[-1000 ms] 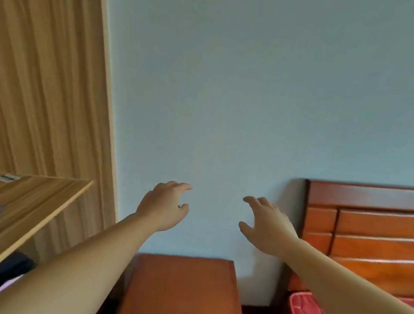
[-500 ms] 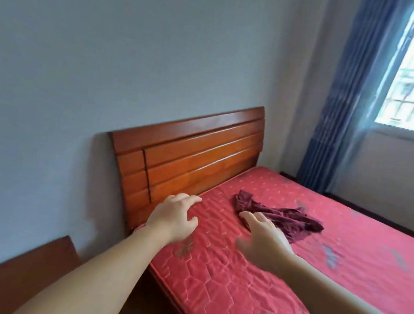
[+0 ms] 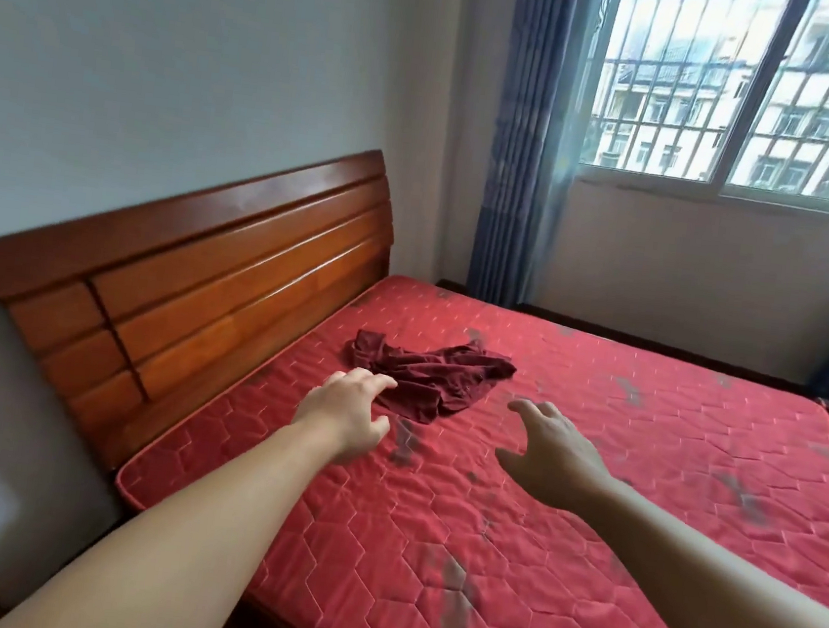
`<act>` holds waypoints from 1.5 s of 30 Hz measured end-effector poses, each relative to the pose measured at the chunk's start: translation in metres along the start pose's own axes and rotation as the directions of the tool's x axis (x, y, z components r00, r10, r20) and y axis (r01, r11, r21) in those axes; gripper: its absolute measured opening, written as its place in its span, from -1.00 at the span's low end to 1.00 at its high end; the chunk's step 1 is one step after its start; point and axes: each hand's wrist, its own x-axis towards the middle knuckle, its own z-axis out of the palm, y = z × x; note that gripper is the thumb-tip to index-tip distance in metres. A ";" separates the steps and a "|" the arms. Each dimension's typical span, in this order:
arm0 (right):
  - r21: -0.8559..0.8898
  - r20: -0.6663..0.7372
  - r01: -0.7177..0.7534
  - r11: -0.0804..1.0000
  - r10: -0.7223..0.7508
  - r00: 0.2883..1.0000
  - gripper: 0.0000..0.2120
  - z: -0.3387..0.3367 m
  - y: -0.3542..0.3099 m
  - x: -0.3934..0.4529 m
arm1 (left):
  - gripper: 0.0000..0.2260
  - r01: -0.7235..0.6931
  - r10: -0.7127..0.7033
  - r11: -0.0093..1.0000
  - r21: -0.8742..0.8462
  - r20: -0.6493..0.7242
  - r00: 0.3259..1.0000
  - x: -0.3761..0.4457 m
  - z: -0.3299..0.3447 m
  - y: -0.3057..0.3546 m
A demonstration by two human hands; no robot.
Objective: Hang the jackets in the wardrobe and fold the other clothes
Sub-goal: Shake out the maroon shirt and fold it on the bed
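A crumpled dark-red cloth garment (image 3: 428,375) lies near the head edge of the red quilted mattress (image 3: 589,488). Left hand (image 3: 347,409) and right hand (image 3: 549,450), fingers spread and empty, flank it, seemingly to gather it for folding.

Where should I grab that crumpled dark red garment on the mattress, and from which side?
Grip the dark red garment at its near bunched edge, coming from the headboard side with the left hand; its fingertips are already beside those raised folds.

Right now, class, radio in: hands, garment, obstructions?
Left hand open, right hand open, both empty. Dark red garment crumpled on red mattress, untouched. Nothing in the way.
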 end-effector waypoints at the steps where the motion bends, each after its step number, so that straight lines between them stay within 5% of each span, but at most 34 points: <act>1: 0.007 -0.001 -0.009 1.000 0.009 1.000 -0.40 -0.004 0.007 0.010 | -0.52 -0.003 0.003 1.000 0.021 0.009 1.000 0.009 -0.001 0.003; 15: 0.006 -0.007 0.027 1.000 -0.027 1.000 -0.40 -0.003 -0.033 0.198 | -0.54 0.010 -0.010 1.000 0.012 -0.008 1.000 0.180 -0.011 -0.083; 23: -0.036 0.022 -0.029 0.999 0.030 0.999 -0.37 0.029 -0.059 0.304 | -0.55 0.034 -0.032 0.999 -0.021 0.102 0.994 0.297 0.019 -0.171; 34: 0.058 0.200 -0.199 0.978 0.184 0.962 -0.36 0.101 -0.011 0.433 | -0.56 0.080 -0.094 0.995 0.065 0.251 0.963 0.391 0.064 -0.211; 40: 0.051 0.376 -0.370 0.928 0.325 0.868 -0.33 0.169 0.007 0.485 | -0.57 0.073 -0.072 0.997 0.009 0.335 0.940 0.457 0.130 -0.242; 45: 0.026 0.416 -0.464 0.885 0.413 0.811 -0.43 0.278 0.037 0.529 | -0.53 0.004 0.016 0.999 -0.043 0.456 0.890 0.529 0.260 -0.269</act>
